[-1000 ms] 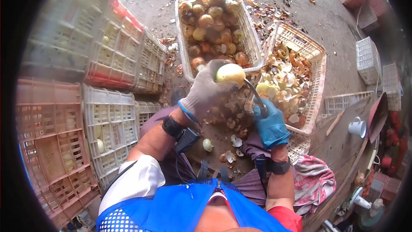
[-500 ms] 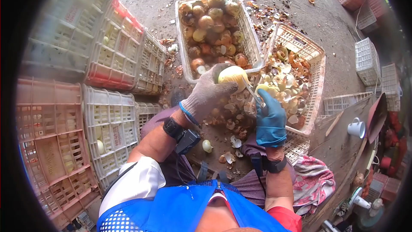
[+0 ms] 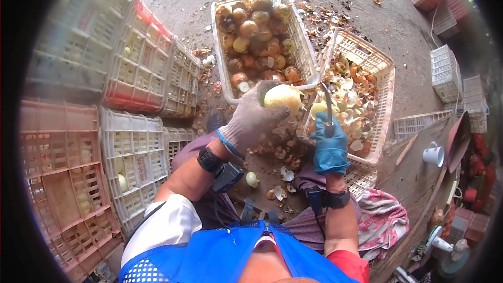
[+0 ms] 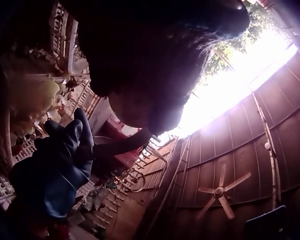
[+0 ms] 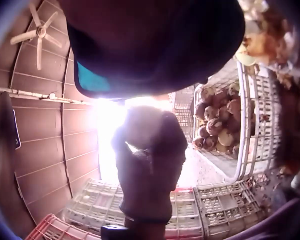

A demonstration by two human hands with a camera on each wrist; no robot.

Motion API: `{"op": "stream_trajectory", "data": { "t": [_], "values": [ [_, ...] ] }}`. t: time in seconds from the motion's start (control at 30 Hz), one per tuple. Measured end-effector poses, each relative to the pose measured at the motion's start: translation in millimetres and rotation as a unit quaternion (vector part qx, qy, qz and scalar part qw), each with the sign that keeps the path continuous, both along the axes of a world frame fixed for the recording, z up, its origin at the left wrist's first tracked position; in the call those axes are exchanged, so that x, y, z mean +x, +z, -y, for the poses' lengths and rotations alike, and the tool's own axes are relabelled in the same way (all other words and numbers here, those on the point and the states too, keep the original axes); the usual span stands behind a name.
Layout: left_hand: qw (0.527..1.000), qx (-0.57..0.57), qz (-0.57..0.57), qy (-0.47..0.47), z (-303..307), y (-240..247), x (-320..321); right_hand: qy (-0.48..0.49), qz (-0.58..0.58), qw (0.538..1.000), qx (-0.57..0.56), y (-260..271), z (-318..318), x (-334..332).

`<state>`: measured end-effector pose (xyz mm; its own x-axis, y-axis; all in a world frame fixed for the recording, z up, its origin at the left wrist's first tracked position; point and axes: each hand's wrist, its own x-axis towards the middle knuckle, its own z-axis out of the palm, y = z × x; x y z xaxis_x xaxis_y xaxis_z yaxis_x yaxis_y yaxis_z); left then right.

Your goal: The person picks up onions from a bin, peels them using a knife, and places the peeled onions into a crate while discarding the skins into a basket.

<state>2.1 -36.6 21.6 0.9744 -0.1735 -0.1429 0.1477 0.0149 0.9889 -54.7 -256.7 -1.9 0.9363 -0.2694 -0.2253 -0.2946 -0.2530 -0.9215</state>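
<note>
Yellow onion [image 3: 281,97] — in left hand [image 3: 252,117]

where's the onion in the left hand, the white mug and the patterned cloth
Onion [image 3: 282,97]: head view, on its pale side.
White mug [image 3: 433,155]: head view, on its outer wall.
Patterned cloth [image 3: 383,221]: head view, on its folds.

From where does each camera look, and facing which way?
Head: on the head, looking forward and down at the crate; left hand, right hand, vest show.
Left wrist: on the wrist, facing right hand and roof; left hand dark above.
Right wrist: on the wrist, facing left hand and crate; right hand dark above.
Both wrist views share the ceiling fan.
</note>
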Motion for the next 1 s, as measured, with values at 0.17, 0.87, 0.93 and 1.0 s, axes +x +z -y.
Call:
{"op": "stream_trajectory", "data": {
  "t": [0.17, 0.87, 0.93, 1.0],
  "values": [
    [1.0, 0.022, 0.012, -0.001, -2.4, 3.9, 3.4, 0.066, 0.056, 0.996, -0.013, 1.3, -8.1, -7.0],
    [0.974, -0.171, -0.057, -0.136, 17.4, 6.7, -9.3, 0.014, 0.09, 0.994, -0.053, 7.4, 14.9, 6.4],
    [0.958, -0.244, -0.112, -0.102, 14.0, -1.1, -10.0, 0.028, 0.099, 0.994, -0.028, 20.3, 7.8, 4.0],
    [0.954, -0.26, -0.121, -0.091, 11.3, -6.9, -7.3, 0.041, 0.12, 0.992, 0.015, 31.3, -0.4, 4.3]
  ]
}}
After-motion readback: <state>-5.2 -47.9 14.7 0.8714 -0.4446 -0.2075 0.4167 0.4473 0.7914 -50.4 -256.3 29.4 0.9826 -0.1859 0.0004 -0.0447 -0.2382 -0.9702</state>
